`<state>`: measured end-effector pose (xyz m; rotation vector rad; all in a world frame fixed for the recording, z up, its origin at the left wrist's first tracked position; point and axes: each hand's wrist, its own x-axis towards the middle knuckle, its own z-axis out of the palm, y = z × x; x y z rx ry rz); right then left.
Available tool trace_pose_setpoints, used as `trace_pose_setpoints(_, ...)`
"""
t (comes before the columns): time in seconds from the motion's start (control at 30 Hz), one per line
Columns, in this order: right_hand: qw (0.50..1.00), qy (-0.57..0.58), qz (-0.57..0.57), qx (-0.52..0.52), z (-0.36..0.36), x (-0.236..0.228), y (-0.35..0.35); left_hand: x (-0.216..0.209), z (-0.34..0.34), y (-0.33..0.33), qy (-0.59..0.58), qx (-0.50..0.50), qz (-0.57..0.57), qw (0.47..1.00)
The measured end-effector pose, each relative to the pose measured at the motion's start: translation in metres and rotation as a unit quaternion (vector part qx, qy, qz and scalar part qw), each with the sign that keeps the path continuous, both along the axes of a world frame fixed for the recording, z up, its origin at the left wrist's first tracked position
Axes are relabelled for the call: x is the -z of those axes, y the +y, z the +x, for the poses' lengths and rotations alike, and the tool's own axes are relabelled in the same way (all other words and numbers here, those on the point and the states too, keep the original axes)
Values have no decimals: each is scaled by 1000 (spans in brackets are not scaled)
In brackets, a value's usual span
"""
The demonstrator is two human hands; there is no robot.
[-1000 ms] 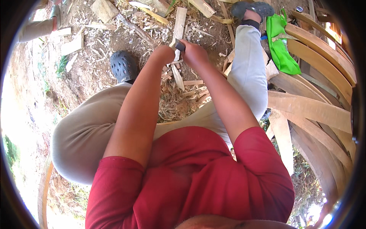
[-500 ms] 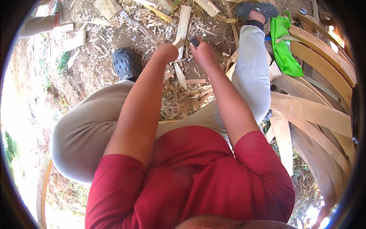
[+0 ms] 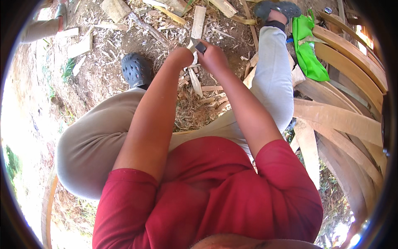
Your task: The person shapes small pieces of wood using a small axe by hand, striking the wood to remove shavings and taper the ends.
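Out in front of me, my left hand (image 3: 181, 57) is closed around a small pale piece of wood (image 3: 191, 45), whose tip shows past the fingers. Just to its right, my right hand (image 3: 214, 58) grips a dark, block-ended tool (image 3: 200, 47). The tool's end lies against or right beside the wood; contact cannot be made out. Most of the tool is hidden by the fist, so its kind is unclear. Beyond both hands, a flat light board (image 3: 199, 21) lies on the ground.
Shavings and offcuts (image 3: 195, 83) litter the dirt between my legs. A stick (image 3: 149, 29) lies ahead. Long curved planks (image 3: 338, 120) are piled at right, with a bright green bag (image 3: 307, 52) beside them. Another person's leg (image 3: 43, 30) shows at far left.
My right hand has moved left with the dark tool, bringing it up to the wood in my left hand. The left hand has stayed nearly still.
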<state>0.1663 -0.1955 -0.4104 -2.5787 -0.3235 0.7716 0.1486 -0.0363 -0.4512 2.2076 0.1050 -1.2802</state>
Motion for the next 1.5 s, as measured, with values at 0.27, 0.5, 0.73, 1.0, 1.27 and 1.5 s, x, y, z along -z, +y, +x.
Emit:
trace_pose_setpoints(0.27,996,79,-42,2,13,-21,5,-17,8,1,46,-82,0,996)
trace_pose_setpoints(0.5,998,57,-40,12,-2,-5,-10,-27,5,-9,-10,45,-4,999)
trace_pose_setpoints(0.73,997,74,-33,7,16,-12,0,-4,14,6,43,-52,-7,998)
trace_pose_setpoints(1.0,997,70,-22,-21,16,-9,-7,1,5,1,21,-49,-5,999)
trace_pose_setpoints(1.27,991,104,-82,28,18,-6,-3,-8,2,-6,13,-123,17,992)
trace_pose_setpoints(1.5,994,100,-41,-3,15,-8,-5,-18,8,-5,17,-23,19,999)
